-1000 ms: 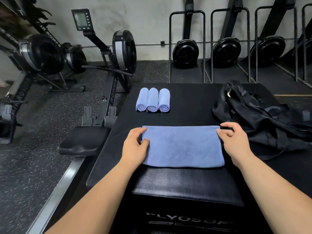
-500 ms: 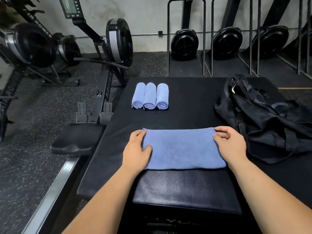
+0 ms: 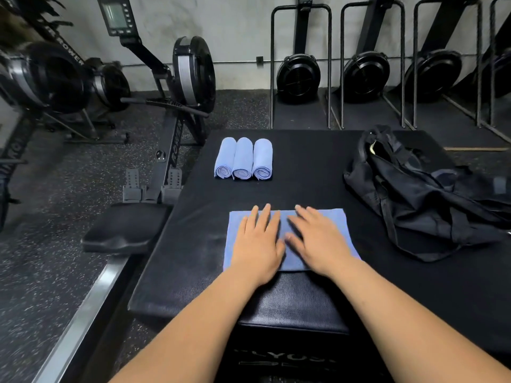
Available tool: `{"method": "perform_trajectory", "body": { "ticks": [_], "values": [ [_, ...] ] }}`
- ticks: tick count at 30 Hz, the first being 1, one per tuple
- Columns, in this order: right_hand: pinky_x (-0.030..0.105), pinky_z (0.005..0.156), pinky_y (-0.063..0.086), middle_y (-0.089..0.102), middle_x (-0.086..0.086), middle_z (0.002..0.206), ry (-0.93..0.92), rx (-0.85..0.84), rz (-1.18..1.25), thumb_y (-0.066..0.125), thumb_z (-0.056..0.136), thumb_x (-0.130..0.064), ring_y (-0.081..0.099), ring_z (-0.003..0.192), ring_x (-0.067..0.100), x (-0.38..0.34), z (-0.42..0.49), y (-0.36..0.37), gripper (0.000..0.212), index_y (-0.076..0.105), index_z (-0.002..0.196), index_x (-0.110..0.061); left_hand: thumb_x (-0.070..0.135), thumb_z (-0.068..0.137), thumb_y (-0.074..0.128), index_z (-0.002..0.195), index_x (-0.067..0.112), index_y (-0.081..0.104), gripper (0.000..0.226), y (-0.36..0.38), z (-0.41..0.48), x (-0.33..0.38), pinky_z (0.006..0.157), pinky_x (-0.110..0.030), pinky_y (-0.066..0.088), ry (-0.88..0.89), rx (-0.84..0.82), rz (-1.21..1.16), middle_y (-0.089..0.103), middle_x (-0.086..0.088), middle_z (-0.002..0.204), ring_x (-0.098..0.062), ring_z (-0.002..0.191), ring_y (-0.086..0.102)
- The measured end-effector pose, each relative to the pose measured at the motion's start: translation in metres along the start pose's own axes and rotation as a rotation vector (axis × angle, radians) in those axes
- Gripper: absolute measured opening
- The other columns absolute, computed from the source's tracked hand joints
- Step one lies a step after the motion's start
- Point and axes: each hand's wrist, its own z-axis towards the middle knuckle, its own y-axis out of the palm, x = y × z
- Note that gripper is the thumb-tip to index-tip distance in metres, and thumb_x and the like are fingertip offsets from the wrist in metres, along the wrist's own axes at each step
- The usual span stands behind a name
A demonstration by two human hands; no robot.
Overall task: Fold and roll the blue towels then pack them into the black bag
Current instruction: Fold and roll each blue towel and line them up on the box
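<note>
A folded blue cloth towel (image 3: 286,239) lies flat near the front of a black padded platform (image 3: 309,172). The left hand (image 3: 258,239) and right hand (image 3: 318,239) press on it, fingers straight. Three rolled blue towels (image 3: 243,158) sit behind; a crumpled black fabric bag (image 3: 425,194) lies right.

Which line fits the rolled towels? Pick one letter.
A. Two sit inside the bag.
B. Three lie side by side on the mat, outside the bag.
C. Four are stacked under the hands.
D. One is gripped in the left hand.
B: three rolled towels lie side by side on the mat, apart from the bag, while the left hand and right hand press flat on the folded towel.
</note>
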Motion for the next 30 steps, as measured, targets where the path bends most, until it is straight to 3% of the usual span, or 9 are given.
{"method": "perform_trajectory", "body": {
  "ticks": [3,8,13,18,23,25,27,29,30],
  "values": [
    [0.045,0.130,0.007,0.003,-0.011,0.175,-0.004,-0.092,-0.060,0.005,0.093,-0.080,0.000,0.162,0.017,0.017,-0.014,0.009,0.081,0.019,0.164,-0.045,0.072,0.099,0.006,0.168,0.034,0.001,0.080,0.011,-0.007,-0.018,0.131,-0.048,-0.004,-0.097,-0.107,0.113,-0.012,0.002,0.176,-0.025,0.162,-0.012],
    [0.045,0.131,0.002,-0.006,-0.015,0.175,0.059,-0.073,-0.089,0.002,0.092,-0.083,-0.008,0.161,0.013,0.027,-0.023,0.004,0.079,0.010,0.164,-0.050,0.081,0.095,0.004,0.168,0.035,-0.001,0.086,0.008,-0.013,-0.028,0.131,-0.046,-0.004,-0.124,-0.116,0.133,-0.016,0.000,0.176,-0.025,0.161,-0.017],
    [0.048,0.130,0.002,-0.007,-0.012,0.175,0.126,-0.059,-0.093,0.001,0.091,-0.084,-0.009,0.161,0.017,0.021,-0.030,0.006,0.081,0.008,0.164,-0.050,0.074,0.099,0.008,0.169,0.025,0.003,0.086,0.004,-0.021,-0.024,0.131,-0.047,-0.005,-0.181,-0.091,0.155,-0.014,-0.009,0.176,-0.026,0.161,-0.019],
    [0.051,0.129,-0.001,-0.008,-0.008,0.175,0.271,-0.032,-0.070,-0.002,0.092,-0.081,-0.010,0.161,0.021,0.009,-0.051,0.009,0.081,0.009,0.165,-0.047,0.054,0.100,0.011,0.169,0.018,0.009,0.077,0.002,-0.047,-0.022,0.130,-0.052,-0.004,-0.267,-0.034,0.204,-0.003,-0.009,0.177,-0.029,0.162,-0.010],
    [0.056,0.127,-0.003,-0.018,0.000,0.174,0.449,-0.081,-0.062,0.010,0.101,-0.073,-0.016,0.160,0.029,-0.020,-0.067,0.006,0.074,0.001,0.166,-0.039,0.044,0.100,0.022,0.163,0.019,0.035,0.069,0.003,-0.073,-0.023,0.130,-0.052,0.008,-0.275,0.149,0.114,0.018,-0.010,0.175,-0.031,0.162,0.005],
    [0.054,0.127,0.003,-0.013,0.004,0.175,0.378,0.009,-0.098,0.017,0.103,-0.070,-0.010,0.160,0.035,-0.020,-0.067,0.003,0.074,0.006,0.167,-0.036,0.040,0.102,0.028,0.159,0.018,0.042,0.063,0.004,-0.077,-0.023,0.129,-0.051,0.015,-0.210,0.212,0.094,0.025,-0.010,0.173,-0.031,0.162,0.011],
    [0.047,0.129,0.011,-0.001,0.001,0.176,0.173,0.062,-0.089,0.019,0.101,-0.071,0.002,0.161,0.032,-0.009,-0.068,-0.001,0.073,0.018,0.166,-0.037,0.038,0.103,0.030,0.156,0.018,0.046,0.058,0.004,-0.080,-0.022,0.128,-0.051,0.020,-0.135,0.231,0.075,0.029,-0.009,0.171,-0.030,0.161,0.016],
    [0.042,0.129,0.008,0.006,-0.006,0.176,0.058,-0.022,-0.039,0.001,0.093,-0.082,0.003,0.162,0.023,0.003,-0.073,-0.001,0.082,0.023,0.163,-0.045,0.036,0.103,0.032,0.153,0.019,0.049,0.056,0.005,-0.081,-0.022,0.126,-0.049,0.024,-0.090,0.244,0.045,0.032,-0.007,0.169,-0.029,0.160,0.020],
    [0.042,0.130,0.005,0.007,-0.008,0.176,0.086,-0.058,-0.014,-0.008,0.088,-0.084,0.001,0.162,0.021,0.005,-0.076,0.001,0.089,0.024,0.162,-0.047,0.036,0.102,0.033,0.153,0.019,0.050,0.056,0.006,-0.082,-0.023,0.126,-0.048,0.025,-0.081,0.245,0.031,0.033,-0.006,0.169,-0.028,0.159,0.021]
  ]
}}
